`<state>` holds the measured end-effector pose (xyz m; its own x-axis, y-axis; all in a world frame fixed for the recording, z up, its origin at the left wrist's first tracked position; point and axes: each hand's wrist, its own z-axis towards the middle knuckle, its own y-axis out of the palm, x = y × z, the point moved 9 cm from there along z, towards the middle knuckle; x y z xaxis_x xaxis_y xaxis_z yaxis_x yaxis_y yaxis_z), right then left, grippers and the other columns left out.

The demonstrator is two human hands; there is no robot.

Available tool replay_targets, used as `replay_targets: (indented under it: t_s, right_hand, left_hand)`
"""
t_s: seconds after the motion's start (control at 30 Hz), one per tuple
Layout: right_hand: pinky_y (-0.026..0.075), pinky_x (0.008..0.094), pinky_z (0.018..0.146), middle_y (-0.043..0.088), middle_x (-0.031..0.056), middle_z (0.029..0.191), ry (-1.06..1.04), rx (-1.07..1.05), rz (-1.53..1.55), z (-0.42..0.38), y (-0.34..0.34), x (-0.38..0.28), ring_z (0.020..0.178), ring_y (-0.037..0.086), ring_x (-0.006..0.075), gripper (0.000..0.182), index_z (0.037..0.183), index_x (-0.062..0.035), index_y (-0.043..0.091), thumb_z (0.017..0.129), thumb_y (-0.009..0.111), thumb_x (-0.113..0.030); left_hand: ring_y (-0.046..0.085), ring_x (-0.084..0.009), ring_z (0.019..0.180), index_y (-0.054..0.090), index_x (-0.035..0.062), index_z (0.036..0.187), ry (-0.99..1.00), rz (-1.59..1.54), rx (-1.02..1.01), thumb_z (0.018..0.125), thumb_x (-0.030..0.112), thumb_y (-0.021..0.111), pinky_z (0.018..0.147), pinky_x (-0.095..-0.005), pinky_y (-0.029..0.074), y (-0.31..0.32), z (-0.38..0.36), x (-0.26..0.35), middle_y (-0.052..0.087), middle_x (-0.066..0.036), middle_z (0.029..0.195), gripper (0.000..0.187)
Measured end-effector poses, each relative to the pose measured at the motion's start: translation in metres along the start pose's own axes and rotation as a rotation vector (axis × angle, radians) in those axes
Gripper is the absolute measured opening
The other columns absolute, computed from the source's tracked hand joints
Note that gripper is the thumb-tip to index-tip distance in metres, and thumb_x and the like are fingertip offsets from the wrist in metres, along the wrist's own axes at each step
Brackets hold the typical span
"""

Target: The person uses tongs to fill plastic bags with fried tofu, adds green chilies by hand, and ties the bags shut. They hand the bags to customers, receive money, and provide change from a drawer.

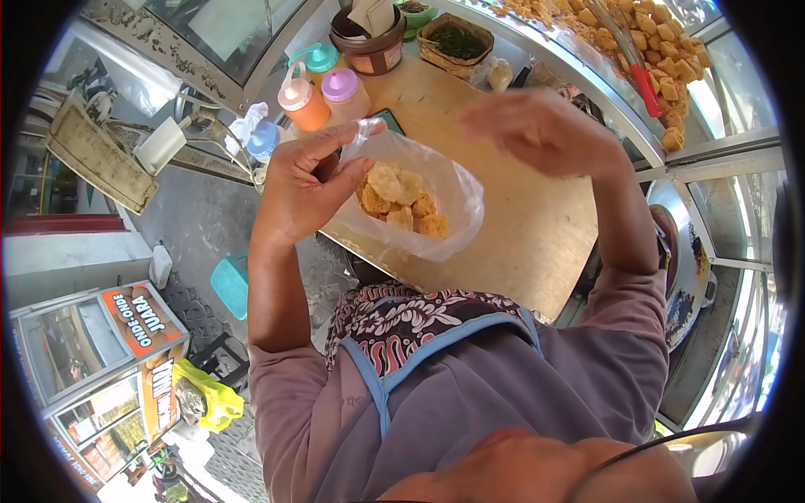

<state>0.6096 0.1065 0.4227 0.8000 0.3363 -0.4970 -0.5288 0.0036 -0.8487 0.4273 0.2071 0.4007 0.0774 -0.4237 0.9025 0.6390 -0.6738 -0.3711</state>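
My left hand [312, 180] pinches the rim of a clear plastic bag [459, 201] between thumb and fingers. The bag's mouth gapes toward the right, over the wooden counter. Inside lie several golden-brown fried pieces [433, 225] with paler, whitish pieces [394, 183] on top. To the right of the bag, my right hand [541, 134] is raised over the counter, apart from the bag. Motion smears its fingers, so I cannot tell whether they hold anything.
Squeeze bottles with orange [303, 102] and purple [342, 90] tops stand behind the bag. Farther back are a brown bucket [369, 54] and a paper-lined container of greens [455, 46]. Red-handled tongs [644, 88] lie on heaped fried pieces [671, 50]. A metal pan [689, 277] sits right.
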Motion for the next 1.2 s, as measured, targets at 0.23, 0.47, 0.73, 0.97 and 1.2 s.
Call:
replay_targets:
  t_s: [0.23,0.47,0.73,0.97,1.2]
  right_hand:
    - [0.05,0.04,0.087,0.06,0.0189,0.118,0.646,0.181,-0.433,0.089,0.042,0.242,0.104,0.06,0.034,0.031,0.111,-0.0057,0.065,0.082,0.054,-0.003]
    - [0.047,0.0428,0.095,0.058,0.0188,0.121,0.929,0.26,-0.437,0.109,0.053,0.308,0.115,0.055,0.0358,0.029,0.108,-0.0041,0.065,0.079,0.058,-0.005]
    - [0.046,0.0316,0.092,0.068,0.0036,0.105,0.781,0.525,-0.209,0.07,0.043,0.332,0.104,0.061,0.0185,0.036,0.109,-0.0159,0.068,0.076,0.073,-0.029]
    - [0.045,0.0309,0.089,0.067,0.0012,0.103,0.767,0.627,-0.206,0.059,0.038,0.368,0.096,0.059,0.0159,0.027,0.106,-0.0106,0.067,0.081,0.07,-0.022]
    - [0.056,0.0253,0.066,0.063,0.0067,0.095,0.55,0.936,0.866,0.046,0.045,0.344,0.079,0.062,0.0144,0.023,0.106,-0.001,0.059,0.084,0.065,-0.002]
  left_hand:
    - [0.026,0.0032,0.051,0.065,0.0084,0.119,0.001,0.072,0.014,0.078,-0.008,0.063,0.046,-0.0168,0.019,-0.001,-0.012,0.013,0.045,0.013,0.065,0.044]
    - [0.026,0.0029,0.05,0.064,0.0073,0.12,-0.02,0.016,0.051,0.078,-0.008,0.063,0.046,-0.0168,0.02,-0.014,-0.024,0.009,0.046,0.013,0.066,0.044]
    - [0.025,0.0023,0.05,0.064,0.0098,0.121,0.002,0.025,0.053,0.078,-0.007,0.063,0.046,-0.0178,0.019,-0.017,-0.017,0.009,0.037,0.013,0.06,0.045]
    - [0.025,0.0018,0.05,0.063,0.0082,0.121,0.025,0.038,0.045,0.08,-0.007,0.061,0.047,-0.0179,0.02,-0.012,-0.015,0.009,0.039,0.012,0.061,0.044]
    - [0.026,0.0022,0.051,0.063,0.0085,0.121,-0.016,0.02,0.044,0.081,-0.006,0.06,0.047,-0.0176,0.021,-0.014,-0.018,0.003,0.045,0.013,0.064,0.042]
